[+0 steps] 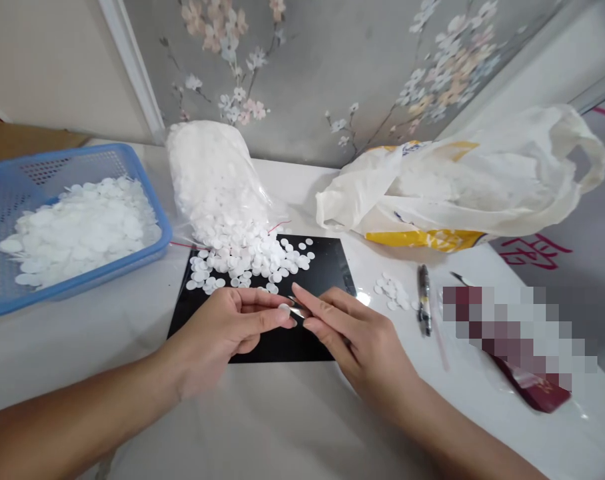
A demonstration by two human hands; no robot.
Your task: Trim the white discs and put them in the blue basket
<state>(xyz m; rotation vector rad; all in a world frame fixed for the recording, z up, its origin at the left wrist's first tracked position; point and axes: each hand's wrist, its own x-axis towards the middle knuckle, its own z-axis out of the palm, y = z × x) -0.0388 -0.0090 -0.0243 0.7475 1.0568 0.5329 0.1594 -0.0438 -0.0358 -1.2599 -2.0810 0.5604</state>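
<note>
Between thumb and fingers, my left hand (237, 320) pinches a small white disc (284, 310) above a black mat (287, 343). My right hand (357, 327) is closed on a slim metal tool (298, 309), whose shiny tip is at the disc's edge; the kind of tool cannot be made out. Behind both hands, many loose white discs (252, 253) are heaped on the back of the mat. They spill from a clear plastic bag (212, 167) full of the same discs.
A blue basket (157, 220) at the left holds more white discs. At the back right lies a white and yellow plastic bag (432, 193). Right of the mat are a small group of discs (393, 292), a pen (424, 300) and a dark red item (542, 393), partly pixelated.
</note>
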